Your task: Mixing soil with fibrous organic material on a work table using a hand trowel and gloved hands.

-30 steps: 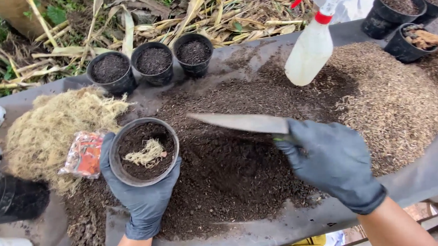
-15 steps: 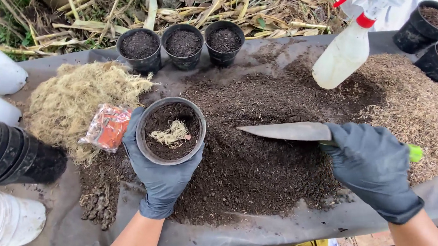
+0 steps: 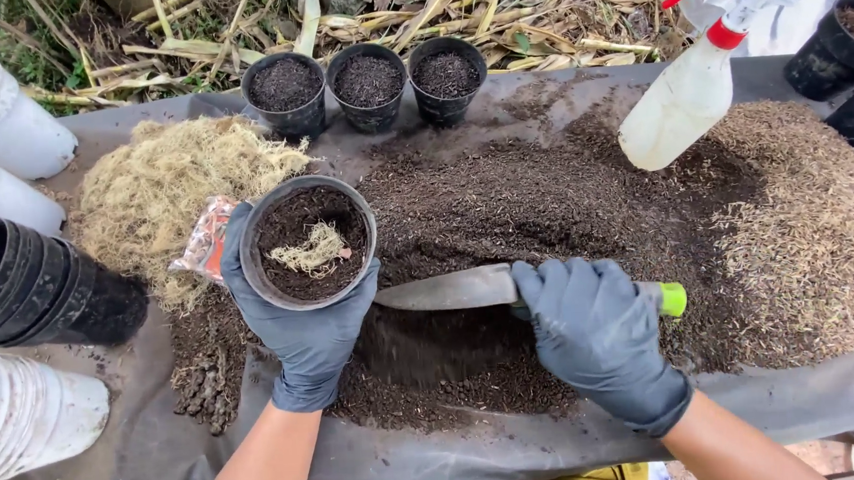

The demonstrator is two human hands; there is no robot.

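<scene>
Fingers of the left hand [image 3: 306, 339], in a dark blue-grey glove, curl up around the near wall of a small round black plastic pot [image 3: 307, 241], cupping it from below and tilting its mouth toward the camera; the bare forearm runs back to the near edge. The pot holds dark soil with a pale tuft of fibrous moss [image 3: 313, 252] lying on top. Fingers of the right hand [image 3: 602, 333], gloved the same, are closed down over the handle of a flat metal trowel with a green-tipped handle [image 3: 459, 289], knuckles up, wrist angled to the near right. The blade points left, its tip just beside the pot's right rim, lying over a broad heap of dark potting soil [image 3: 522, 196] spread on a grey sheet [image 3: 146, 459]. Left of the pot sits a mound of straw-coloured moss [image 3: 166, 190]. Three soil-filled black pots [image 3: 367, 82] stand in a row at the far side. A white spray bottle with a red trigger [image 3: 688, 100] leans at the far right.
</scene>
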